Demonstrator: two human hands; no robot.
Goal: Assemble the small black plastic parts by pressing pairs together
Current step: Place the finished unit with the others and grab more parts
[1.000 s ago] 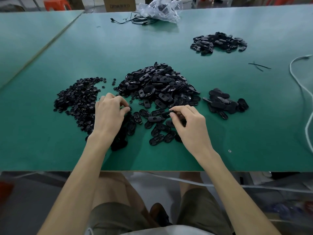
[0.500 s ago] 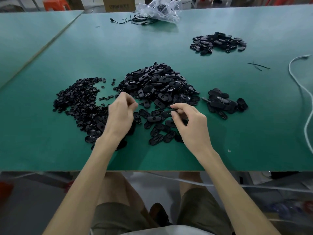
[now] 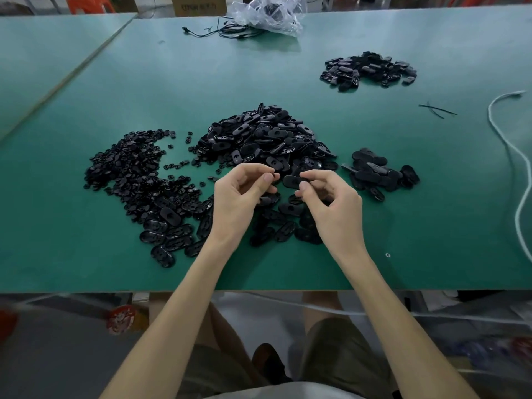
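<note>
My right hand (image 3: 331,208) pinches a black oval plate (image 3: 291,181) between thumb and fingers, lifted just above the table. My left hand (image 3: 239,197) pinches a small black piece (image 3: 275,176) at its fingertips, a short gap from the plate's left end. Behind both hands rises the big heap of oval plates (image 3: 264,139). A spread of small round pieces (image 3: 129,165) lies to the left. Loose oval plates (image 3: 169,234) sit near my left wrist.
A small pile of black parts (image 3: 380,174) lies right of my hands, another pile (image 3: 368,70) at the far right. A white cord (image 3: 515,156) curves along the right edge. Clear plastic bag (image 3: 270,12) and black cable (image 3: 213,30) lie at the back. The green table (image 3: 86,254) ends just before my knees.
Both hands have lifted off the parts and come together in front of the heap. The left hand moved right from the small pieces; the right hand now holds an oval plate up.
</note>
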